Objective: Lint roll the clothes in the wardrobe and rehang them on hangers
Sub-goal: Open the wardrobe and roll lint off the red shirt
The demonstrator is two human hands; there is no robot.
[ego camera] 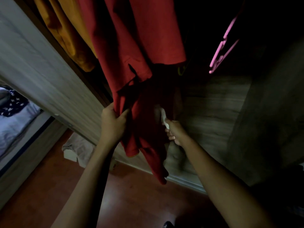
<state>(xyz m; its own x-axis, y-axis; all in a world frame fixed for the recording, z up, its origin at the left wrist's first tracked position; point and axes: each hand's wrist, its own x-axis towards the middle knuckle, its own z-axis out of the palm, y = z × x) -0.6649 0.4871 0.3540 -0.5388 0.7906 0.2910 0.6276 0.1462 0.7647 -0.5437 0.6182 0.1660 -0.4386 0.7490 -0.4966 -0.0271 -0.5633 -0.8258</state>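
Observation:
A long red garment [131,46] hangs inside the wardrobe and reaches down past its floor edge. My left hand [111,122] grips the garment's left edge and holds the cloth taut. My right hand [175,131] holds the white handle of a lint roller [162,116], whose head lies against the shadowed lower part of the red cloth. The roller head is blurred and partly hidden in the folds. An orange garment [65,35] hangs to the left of the red one.
Pink hangers [222,51] hang empty at the upper right in the dark wardrobe. A grey sliding door [32,66] runs along the left. Crumpled cloth over a white box [79,148] lies on the wooden floor. A bed [13,116] shows at far left.

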